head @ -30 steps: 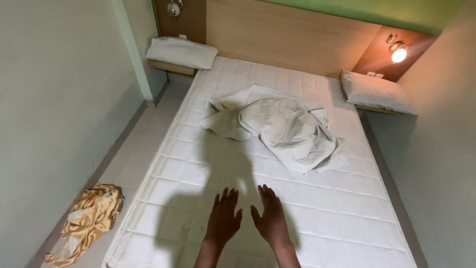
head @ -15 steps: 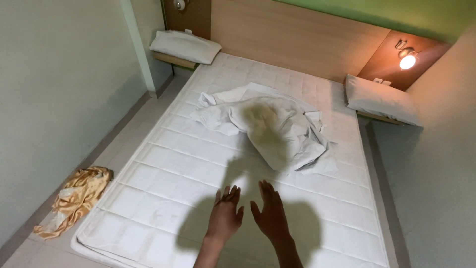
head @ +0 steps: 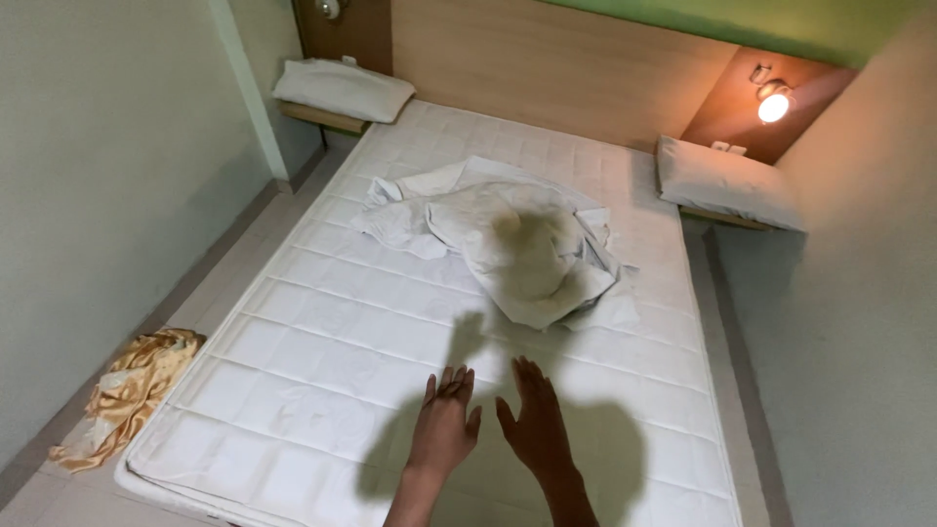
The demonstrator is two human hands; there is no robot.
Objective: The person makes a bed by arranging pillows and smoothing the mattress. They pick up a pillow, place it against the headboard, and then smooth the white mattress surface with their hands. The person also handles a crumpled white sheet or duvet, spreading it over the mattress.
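Both hands out over a bare mattress

Left hand (head: 444,425) and right hand (head: 535,422) hover side by side above the mattress (head: 322,390), fingers spread, gripping nothing. A crumpled white sheet (head: 508,239) lies further up, well clear of them.

A gold satin cloth (head: 127,395) lies crumpled at lower left, pillows (head: 344,90) (head: 727,182) sit on upper shelves, a wall lamp (head: 772,105) glows upper right.

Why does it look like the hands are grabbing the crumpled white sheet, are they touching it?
Apart. The head view shows bare mattress between the left hand, the right hand and the crumpled sheet.
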